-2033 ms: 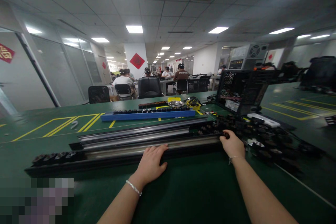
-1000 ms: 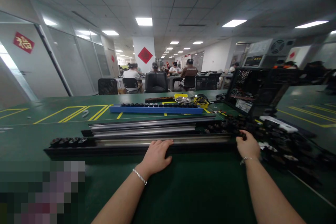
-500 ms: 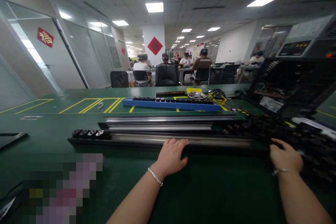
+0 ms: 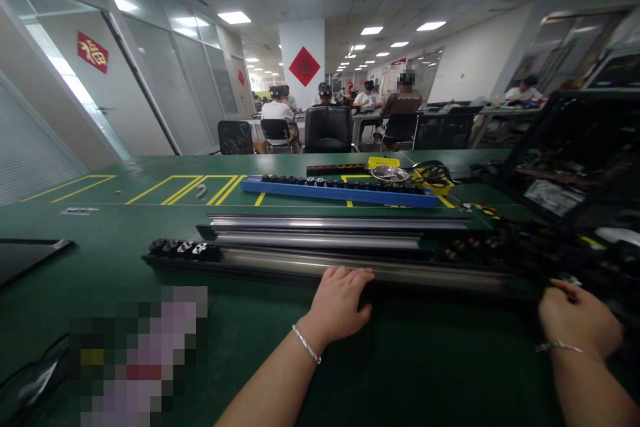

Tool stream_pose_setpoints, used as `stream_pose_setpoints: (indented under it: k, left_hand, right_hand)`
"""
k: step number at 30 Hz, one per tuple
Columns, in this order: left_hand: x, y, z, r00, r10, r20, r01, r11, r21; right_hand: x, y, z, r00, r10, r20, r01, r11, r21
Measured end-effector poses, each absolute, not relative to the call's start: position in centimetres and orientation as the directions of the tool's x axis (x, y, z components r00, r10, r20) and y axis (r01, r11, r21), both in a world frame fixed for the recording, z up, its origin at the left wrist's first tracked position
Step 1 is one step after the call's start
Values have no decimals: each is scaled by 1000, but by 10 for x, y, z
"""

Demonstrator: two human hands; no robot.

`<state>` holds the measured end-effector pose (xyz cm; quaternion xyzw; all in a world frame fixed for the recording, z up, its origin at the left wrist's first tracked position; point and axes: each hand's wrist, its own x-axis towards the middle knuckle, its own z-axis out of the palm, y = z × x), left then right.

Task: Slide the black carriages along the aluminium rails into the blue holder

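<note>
My left hand (image 4: 341, 301) lies over the near edge of a long black rail (image 4: 280, 265) with a shiny metal channel. Its fingers are stretched out and the thumb stands apart. Several small black and silver parts (image 4: 185, 249) sit in a row at the rail's left end. At the rail's right end, my right hand (image 4: 579, 319) is closed with thumb and forefinger pinched, beside a pile of dark small parts (image 4: 540, 247). Whatever lies between those fingers is too dark to make out.
Behind the rail lie two more metal channels (image 4: 320, 240). Farther back are a blue strip (image 4: 340, 194) of black parts, a round metal dish (image 4: 389, 175) and a yellow tray (image 4: 384, 162). A black open-fronted case (image 4: 555, 153) stands right. People sit at desks beyond.
The view has tilted down and turned slightly left. My right hand has moved a little right and its fingers have drawn together. My left hand stays on the rail.
</note>
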<state>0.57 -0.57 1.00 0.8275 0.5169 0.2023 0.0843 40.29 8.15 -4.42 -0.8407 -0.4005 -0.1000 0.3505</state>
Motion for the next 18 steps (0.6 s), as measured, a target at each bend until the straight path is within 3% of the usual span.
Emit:
stream_pose_setpoints:
  k: [2, 5, 9, 18]
  left_hand:
    - [5, -6, 11, 388, 889, 245, 821, -454, 347]
    - [5, -6, 12, 392, 888, 243, 820, -456, 346]
    - [4, -4, 13, 404, 885, 233, 821, -463, 334]
    - [-7, -27, 32, 347, 927, 143, 871, -375, 318]
  right_hand:
    - [385, 75, -34, 641, 581, 501, 762, -406, -504]
    - [350, 69, -21, 441, 627, 642, 894, -239, -380]
    - [304, 65, -16, 126, 812, 570, 978, -4, -210]
    - [282, 63, -19, 153, 864, 480, 966, -29, -255]
